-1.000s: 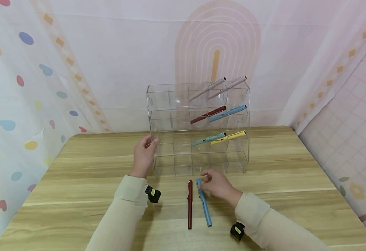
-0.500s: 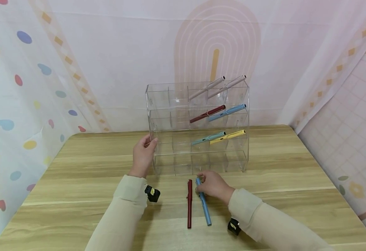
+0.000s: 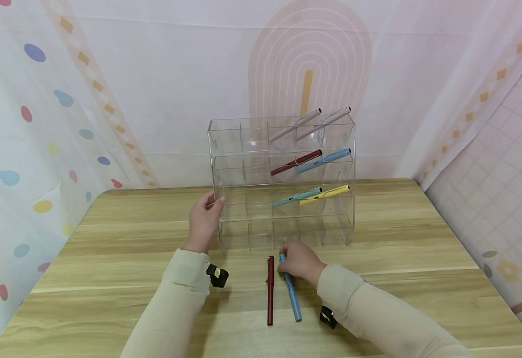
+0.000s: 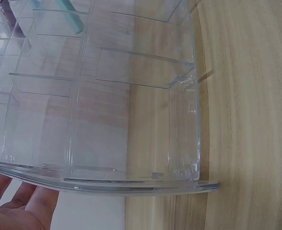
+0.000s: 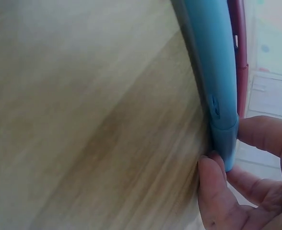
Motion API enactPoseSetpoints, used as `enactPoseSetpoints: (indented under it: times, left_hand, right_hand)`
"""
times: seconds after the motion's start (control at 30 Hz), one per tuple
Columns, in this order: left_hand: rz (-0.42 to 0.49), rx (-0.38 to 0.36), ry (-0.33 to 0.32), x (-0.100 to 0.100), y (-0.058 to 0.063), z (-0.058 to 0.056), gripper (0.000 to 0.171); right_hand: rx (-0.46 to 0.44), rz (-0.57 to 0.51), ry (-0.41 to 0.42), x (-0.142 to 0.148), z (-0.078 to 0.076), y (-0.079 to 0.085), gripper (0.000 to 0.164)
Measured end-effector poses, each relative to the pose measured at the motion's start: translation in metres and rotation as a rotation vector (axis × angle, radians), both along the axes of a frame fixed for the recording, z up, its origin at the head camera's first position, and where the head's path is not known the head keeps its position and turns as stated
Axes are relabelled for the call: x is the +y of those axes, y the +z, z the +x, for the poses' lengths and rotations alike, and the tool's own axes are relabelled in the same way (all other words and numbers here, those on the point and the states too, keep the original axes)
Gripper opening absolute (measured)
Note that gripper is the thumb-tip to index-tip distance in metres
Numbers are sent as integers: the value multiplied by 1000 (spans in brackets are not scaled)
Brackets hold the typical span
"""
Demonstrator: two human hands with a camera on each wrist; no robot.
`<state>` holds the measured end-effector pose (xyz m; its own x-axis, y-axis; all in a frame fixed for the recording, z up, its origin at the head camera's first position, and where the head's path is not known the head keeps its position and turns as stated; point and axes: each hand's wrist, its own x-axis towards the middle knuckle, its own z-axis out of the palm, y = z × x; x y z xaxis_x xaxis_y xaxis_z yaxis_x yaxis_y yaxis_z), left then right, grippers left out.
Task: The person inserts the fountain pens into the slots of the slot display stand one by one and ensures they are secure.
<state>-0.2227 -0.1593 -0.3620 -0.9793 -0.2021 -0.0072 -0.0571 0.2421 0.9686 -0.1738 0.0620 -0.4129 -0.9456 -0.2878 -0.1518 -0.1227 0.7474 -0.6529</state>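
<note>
A clear acrylic pen rack (image 3: 261, 219) with stepped rows of compartments stands on the table. My left hand (image 3: 205, 219) holds its left side panel, thumb on the inner face and fingers outside, as the left wrist view (image 4: 28, 203) shows. In front of the rack lies a light blue pen (image 3: 294, 301). My right hand (image 3: 303, 261) has thumb and fingers on both sides of its upper end, pinching it; in the right wrist view the blue pen (image 5: 210, 57) still lies along the wood. Beside it, to the left, is a dark red pen (image 3: 270, 298).
Pens lean in the rack's right half: two pale pink ones (image 3: 328, 122) on top, a red pen (image 3: 298, 163) and a blue pen (image 3: 325, 160) below, then a green pen (image 3: 298, 197) and a yellow pen (image 3: 325, 195). A patterned curtain (image 3: 176, 99) hangs behind the table.
My right hand has moved slightly left and its fingers have closed around the upper end of the blue pen. My left hand stays on the rack's side.
</note>
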Motion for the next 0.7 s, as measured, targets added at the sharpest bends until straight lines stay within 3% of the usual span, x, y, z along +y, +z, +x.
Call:
enactPoseSetpoints:
  times: [0.27,0.5,0.7]
  left_hand:
    - [0,-6,7,0,1,0,39]
    - [9,-10,10,0,0,-2,40]
    - [4,-20,9,0,-1,-2,38]
  right_hand:
    - [-45,-46,-29,1,0,1,17]
    - [-153,-184,-104,9,-3,-1,14]
    - [-185,-297,-136,16,0,7,20]
